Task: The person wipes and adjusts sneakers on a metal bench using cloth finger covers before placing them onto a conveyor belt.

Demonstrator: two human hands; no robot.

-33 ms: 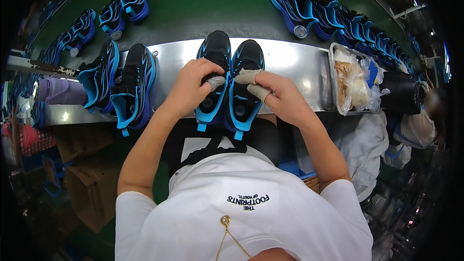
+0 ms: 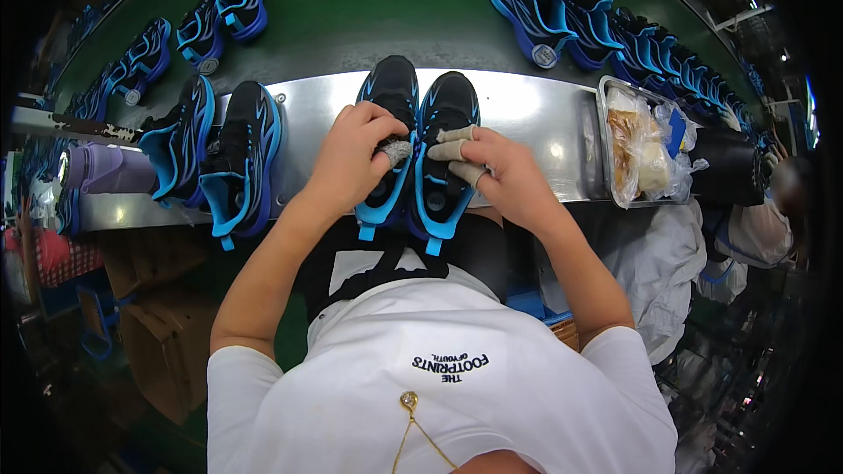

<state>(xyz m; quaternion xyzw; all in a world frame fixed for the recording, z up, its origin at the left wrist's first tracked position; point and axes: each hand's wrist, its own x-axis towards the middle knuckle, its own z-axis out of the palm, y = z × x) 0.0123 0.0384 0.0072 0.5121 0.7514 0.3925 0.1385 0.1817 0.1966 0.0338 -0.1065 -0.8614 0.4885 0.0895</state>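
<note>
My left hand (image 2: 356, 158) is curled over the left shoe (image 2: 389, 136) of the pair in front of me, fingers folded down into its opening, with a grey taped fingertip (image 2: 397, 152) showing at the inner edge. I judge the fingers closed on the collar or tongue, though what exactly they pinch is hidden under the knuckles. My right hand (image 2: 500, 180) rests on the right shoe (image 2: 446, 145), its taped fingers (image 2: 457, 133) held fairly straight and pointing toward nine o'clock, lying across the laces and not clamped round anything; I cannot tell whether the thumb grips underneath.

Both shoes sit touching side by side on the metal shelf (image 2: 536, 114), toes at twelve o'clock, heels and pull tabs at six, overhanging the near edge toward my body. Their long axes run straight away from me, so each hand crosses its shoe from the outer side, and each hand is nearer its own shoe.

Further out, at nine o'clock, another black-and-blue pair (image 2: 219, 154) stands on the same shelf, well apart. At three o'clock lies a metal tray (image 2: 608, 158) holding plastic bags. Beyond the shelf, rows of blue shoes (image 2: 606, 26) lie on the green belt (image 2: 378, 9).
</note>
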